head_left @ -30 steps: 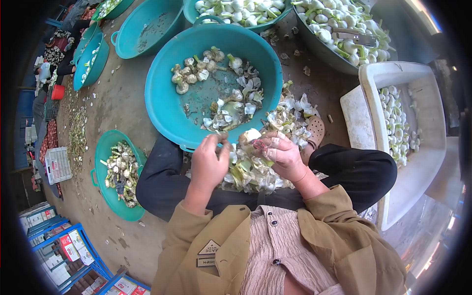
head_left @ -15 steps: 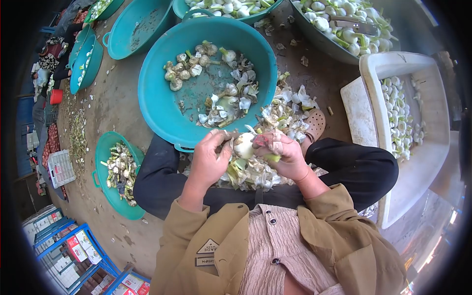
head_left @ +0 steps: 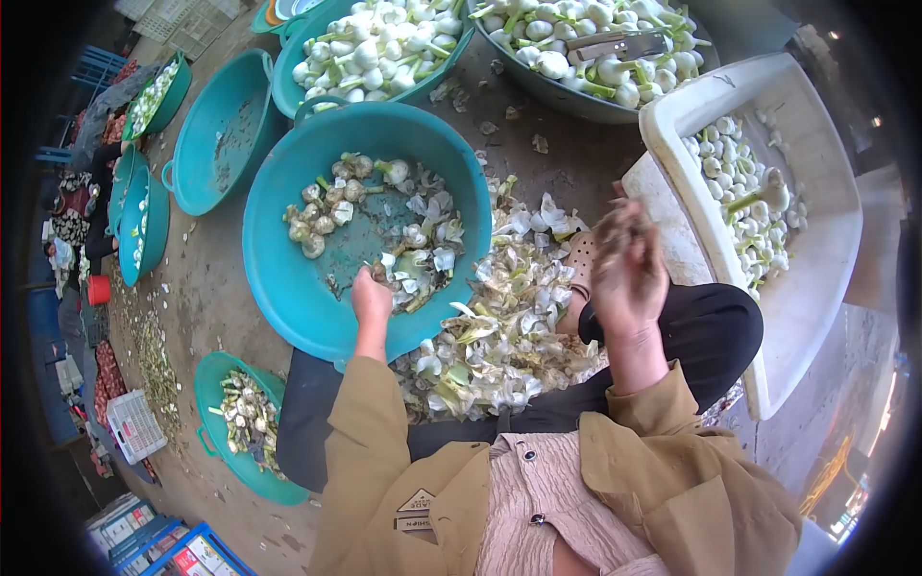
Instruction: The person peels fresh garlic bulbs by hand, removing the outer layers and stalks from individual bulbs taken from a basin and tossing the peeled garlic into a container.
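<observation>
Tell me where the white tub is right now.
In the head view, the white tub is at right, on the person's right side, next to the right knee and beyond the right hand, with garlic inside.

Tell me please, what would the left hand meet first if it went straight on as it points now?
The left hand would probably meet loose garlic peels in the large teal basin; depth is unclear.
</observation>
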`<action>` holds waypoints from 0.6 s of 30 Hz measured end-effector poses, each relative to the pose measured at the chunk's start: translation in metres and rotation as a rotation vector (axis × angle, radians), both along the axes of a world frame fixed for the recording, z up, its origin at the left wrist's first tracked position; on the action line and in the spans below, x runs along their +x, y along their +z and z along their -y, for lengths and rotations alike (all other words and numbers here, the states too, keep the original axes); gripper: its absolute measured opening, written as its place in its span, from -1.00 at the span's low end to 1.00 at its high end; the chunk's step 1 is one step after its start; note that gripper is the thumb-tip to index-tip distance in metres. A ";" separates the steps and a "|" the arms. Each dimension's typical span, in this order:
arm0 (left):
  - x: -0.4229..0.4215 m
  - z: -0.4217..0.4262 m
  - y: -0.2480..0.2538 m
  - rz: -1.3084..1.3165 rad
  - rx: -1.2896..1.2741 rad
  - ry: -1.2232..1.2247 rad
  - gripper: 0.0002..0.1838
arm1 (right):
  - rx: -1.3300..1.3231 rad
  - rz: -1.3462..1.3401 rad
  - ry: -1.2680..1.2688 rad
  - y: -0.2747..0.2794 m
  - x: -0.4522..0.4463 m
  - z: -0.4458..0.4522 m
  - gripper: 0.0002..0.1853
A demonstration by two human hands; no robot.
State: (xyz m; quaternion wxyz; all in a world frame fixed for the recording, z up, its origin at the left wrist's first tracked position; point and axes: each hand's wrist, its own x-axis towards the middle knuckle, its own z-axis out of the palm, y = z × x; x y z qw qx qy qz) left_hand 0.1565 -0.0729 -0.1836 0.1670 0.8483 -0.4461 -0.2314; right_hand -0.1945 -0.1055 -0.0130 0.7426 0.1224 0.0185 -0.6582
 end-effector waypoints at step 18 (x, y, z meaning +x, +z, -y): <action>-0.035 0.046 -0.034 -0.751 -0.041 0.008 -0.61 | 0.321 -0.939 0.314 -0.102 0.078 -0.020 -0.72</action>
